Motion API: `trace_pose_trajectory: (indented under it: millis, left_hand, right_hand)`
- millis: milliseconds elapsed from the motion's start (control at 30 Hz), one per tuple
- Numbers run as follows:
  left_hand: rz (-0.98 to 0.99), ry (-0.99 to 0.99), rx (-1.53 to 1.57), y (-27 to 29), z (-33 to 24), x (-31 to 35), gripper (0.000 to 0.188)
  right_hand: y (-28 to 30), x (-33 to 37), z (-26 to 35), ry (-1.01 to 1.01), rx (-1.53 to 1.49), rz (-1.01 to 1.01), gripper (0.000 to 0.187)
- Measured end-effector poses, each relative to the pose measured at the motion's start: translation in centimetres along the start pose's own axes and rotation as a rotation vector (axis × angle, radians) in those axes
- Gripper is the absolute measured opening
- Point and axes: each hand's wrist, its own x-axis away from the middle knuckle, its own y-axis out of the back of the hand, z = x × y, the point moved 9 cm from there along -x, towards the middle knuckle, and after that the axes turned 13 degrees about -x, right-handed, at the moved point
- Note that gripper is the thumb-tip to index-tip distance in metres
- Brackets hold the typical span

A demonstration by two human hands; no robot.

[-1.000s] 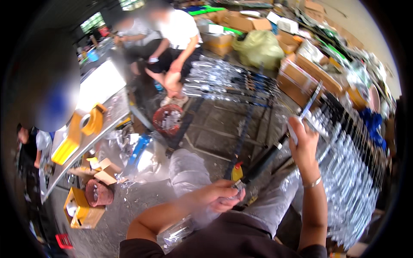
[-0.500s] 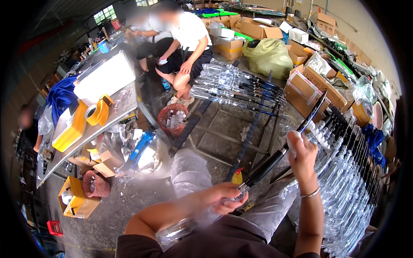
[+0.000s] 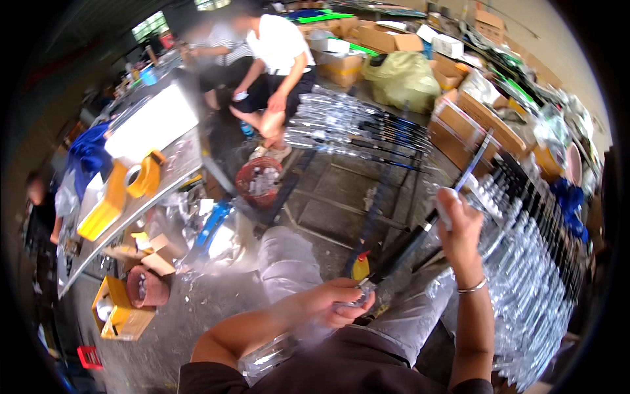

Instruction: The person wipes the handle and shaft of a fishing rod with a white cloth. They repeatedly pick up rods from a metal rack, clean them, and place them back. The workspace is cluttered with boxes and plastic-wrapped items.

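A fishing rod (image 3: 401,253) with a black grip slants across my lap, its tip end pointing up and to the right. My left hand (image 3: 338,303) is closed round its lower end, where clear plastic shows between the fingers. Further up the rod, my right hand (image 3: 463,230) presses a white wad (image 3: 442,211), perhaps cloth, against the shaft with closed fingers. A loose clear plastic sleeve (image 3: 268,356) lies by my left forearm. To my right, several similar rods (image 3: 535,256) lie side by side, with clear plastic over their near ends.
More plastic-wrapped rods (image 3: 357,125) lie on a metal frame (image 3: 321,231) ahead. A red basket (image 3: 244,187) with white pieces stands near a seated person (image 3: 282,49). At left is a table (image 3: 172,172) with yellow tape rolls (image 3: 146,175). A yellow bottle (image 3: 360,265) stands between my knees.
The view has shifted slightly. Both hands keep their hold, and the rod stays at nearly the same slant; the right hand with the white wad has barely moved.
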Motion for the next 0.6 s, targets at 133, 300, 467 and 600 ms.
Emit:
trace_pose_trajectory:
  millis: [133,300,467,600]
  left_hand:
    - [-0.053,-0.021,0.015,1.4,-0.1,1.0,0.038]
    - [-0.072,0.002,-0.052,1.4,-0.4,1.2,0.039]
    - [-0.079,0.025,-0.046,1.6,-0.7,1.0,0.038]
    - [-0.247,0.096,-0.254,1.5,-1.0,2.0,0.032]
  right_hand:
    - [-3.4,0.4,3.0,0.176,0.083,0.211,0.054]
    - [-2.5,0.5,2.0,0.151,0.046,0.099,0.057]
    - [-2.8,0.7,2.1,0.181,0.187,0.243,0.050]
    - [0.4,-1.3,-2.2,0.065,0.315,0.084,0.044]
